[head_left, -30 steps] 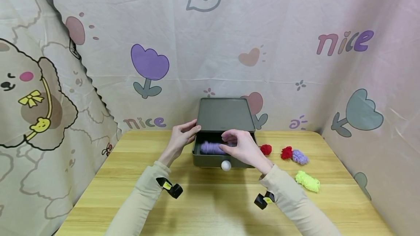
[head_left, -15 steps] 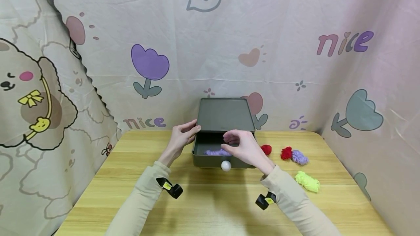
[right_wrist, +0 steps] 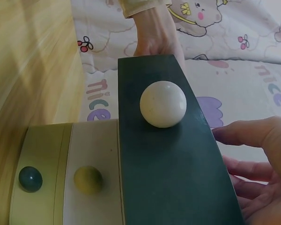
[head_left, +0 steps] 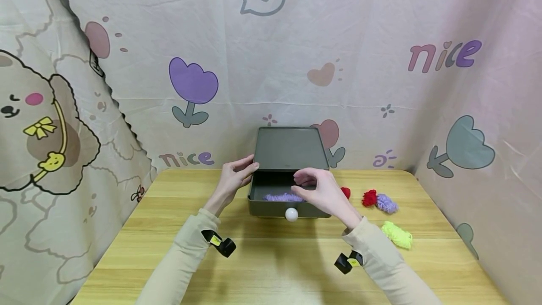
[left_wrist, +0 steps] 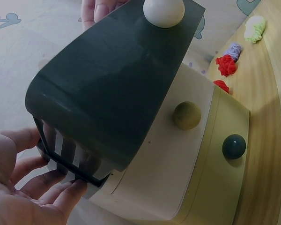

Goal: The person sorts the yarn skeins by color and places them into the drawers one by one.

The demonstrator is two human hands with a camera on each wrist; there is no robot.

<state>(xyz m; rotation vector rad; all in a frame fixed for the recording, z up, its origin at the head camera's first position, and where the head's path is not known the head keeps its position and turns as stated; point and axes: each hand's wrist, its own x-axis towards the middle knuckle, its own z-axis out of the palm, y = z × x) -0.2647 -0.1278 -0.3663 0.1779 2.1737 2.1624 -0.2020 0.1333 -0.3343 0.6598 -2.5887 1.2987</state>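
A small drawer cabinet has a dark grey top (head_left: 292,147), and its top drawer (head_left: 271,209) with a white round knob (head_left: 291,214) is pulled out. Inside that drawer, near its front wall, lies a purple yarn skein (head_left: 282,197). My left hand (head_left: 232,179) touches the cabinet's left side, its fingers against the slotted dark side in the left wrist view. Over the drawer's right part is my right hand (head_left: 323,191), thumb and fingers apart and loosely curved, with nothing visible between them. It covers part of the drawer's inside.
Right of the cabinet lie red yarn (head_left: 346,192), another red bundle (head_left: 370,198) touching a purple one (head_left: 387,203), and a yellow-green skein (head_left: 396,235). Below the dark drawer are a pale drawer (left_wrist: 154,154) and a yellow-green drawer (left_wrist: 220,173). A printed cloth (head_left: 271,60) hangs behind the table (head_left: 271,262).
The purple skein has dropped from my right fingers and now lies lower in the drawer. My right hand has shifted slightly right. The left hand stays put.
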